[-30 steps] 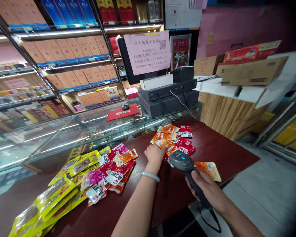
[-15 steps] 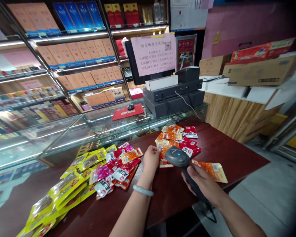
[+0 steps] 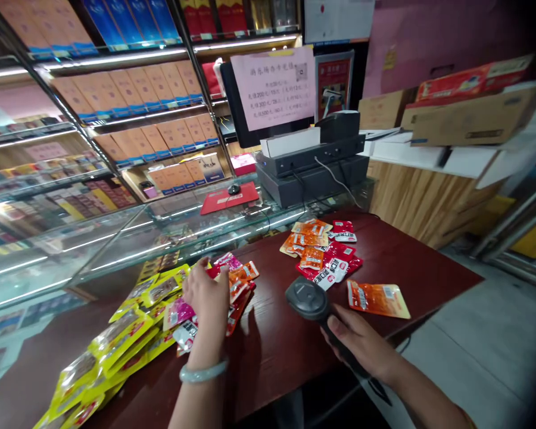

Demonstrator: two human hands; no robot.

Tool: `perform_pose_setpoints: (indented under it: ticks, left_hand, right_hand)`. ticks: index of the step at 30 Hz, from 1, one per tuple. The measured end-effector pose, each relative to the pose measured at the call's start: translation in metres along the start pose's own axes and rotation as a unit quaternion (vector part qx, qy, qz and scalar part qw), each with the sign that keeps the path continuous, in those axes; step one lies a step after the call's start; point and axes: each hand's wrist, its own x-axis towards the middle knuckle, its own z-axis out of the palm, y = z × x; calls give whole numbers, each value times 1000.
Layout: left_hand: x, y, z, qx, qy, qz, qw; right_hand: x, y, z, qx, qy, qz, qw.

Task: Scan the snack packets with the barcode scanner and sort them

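Note:
My left hand (image 3: 209, 293), a pale bracelet (image 3: 203, 372) on its wrist, is over the left pile with thumb and fingers apart. It covers part of the pink packets (image 3: 178, 312) and red packets there, beside an orange packet (image 3: 245, 273). My right hand (image 3: 361, 339) grips a dark barcode scanner (image 3: 308, 298) by its handle, the head pointing away from me above the table. Beyond the scanner lies a second pile of orange packets (image 3: 310, 239) and red packets (image 3: 339, 253). A single orange packet (image 3: 379, 299) rests to the right of the scanner.
Several yellow packets (image 3: 116, 339) overlap along the table's left side. Behind the brown table (image 3: 277, 339) runs a glass counter (image 3: 178, 229) with a mouse (image 3: 233, 189), a monitor bearing a pink notice (image 3: 274, 89) and a cash drawer (image 3: 312, 179). Cardboard boxes (image 3: 477, 122) stand at right.
My left hand has moved left from the right pile to the left pile. The orange packet beside it earlier is gone from that spot. The scanner has shifted slightly left and its blue light no longer shows.

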Motion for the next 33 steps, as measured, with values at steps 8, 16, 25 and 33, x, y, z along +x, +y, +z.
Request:
perform_pose_setpoints:
  ticks: [8,16,25,33]
  left_hand:
    - [-83,83,43,-20,-310,224,924]
    - [-132,122,59,76,-338,322,881]
    - [-127,100,37,129,-361,397,834]
    - [-108,50,-12,35,-373,303,876]
  right_hand:
    - [-19,-2,-22,-3,121,20,992]
    - [-39,-1,-55,29,214,29,976]
    - [-34,2,-46,28,208,38,977]
    - [-34,1,-41,30,197,41,979]
